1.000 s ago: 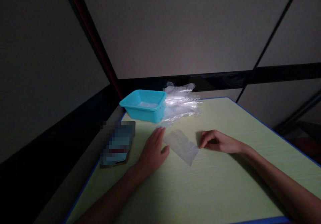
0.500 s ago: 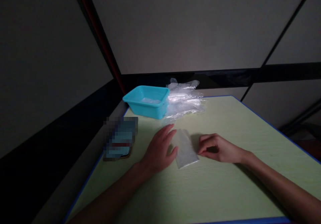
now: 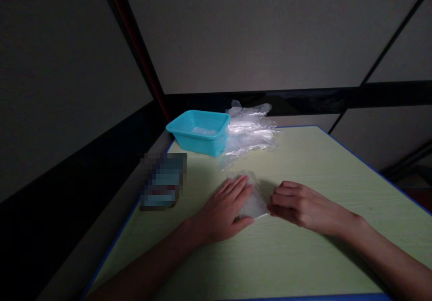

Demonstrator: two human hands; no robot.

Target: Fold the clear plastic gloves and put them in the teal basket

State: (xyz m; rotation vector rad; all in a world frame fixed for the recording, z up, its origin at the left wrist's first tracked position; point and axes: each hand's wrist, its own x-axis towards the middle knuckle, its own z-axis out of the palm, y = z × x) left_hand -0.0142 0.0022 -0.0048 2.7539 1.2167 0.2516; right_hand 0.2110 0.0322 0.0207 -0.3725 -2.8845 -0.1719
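A thin, clear folded plastic glove (image 3: 254,202) lies flat on the table, roughly a rectangle, its upper part showing loose edges. My left hand (image 3: 224,208) rests palm down on its left side, fingers stretched out, covering part of it. At the lower right corner of the plastic, my right hand (image 3: 295,204) is closed, thumb and fingertips pinched together at that corner. The exact grip there is partly hidden by the curled fingers.
Several clear plastic gloves (image 3: 251,132) lie heaped at the back of the pale green table (image 3: 337,193). Left of them stands a turquoise basin (image 3: 199,146) with some clear plastic inside. A blurred-out phone-like object (image 3: 164,181) lies near the left edge. Walls border the table.
My left hand has moved right and flattened onto the plastic. My right hand's fingers have closed further at its corner. The view has tilted slightly.
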